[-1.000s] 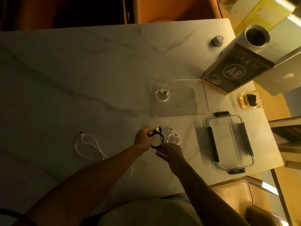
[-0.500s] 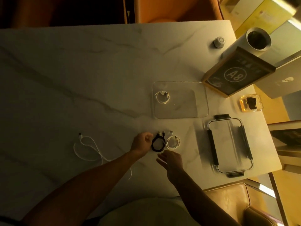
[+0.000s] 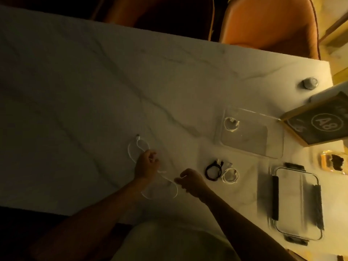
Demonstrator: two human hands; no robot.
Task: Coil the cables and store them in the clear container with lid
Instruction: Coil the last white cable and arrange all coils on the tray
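Grip: our left hand pinches the loose white cable; our right hand pinches its near loop at 5 o'clock.
Changed: we have let go of the black coil; it now lies beside a white coil.
Container: at 2 o'clock, one coil inside.
Lid: off.
Meaning: last cable to coil, we judge.

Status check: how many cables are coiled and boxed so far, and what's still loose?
Done: one coiled white cable lies in the clear container. A coiled black cable and a second white coil sit on the table beside it, not yet stored.
In hand: left hand and right hand grip the long white cable, uncoiled.
Left: coil it, load three cables, fit the lid.
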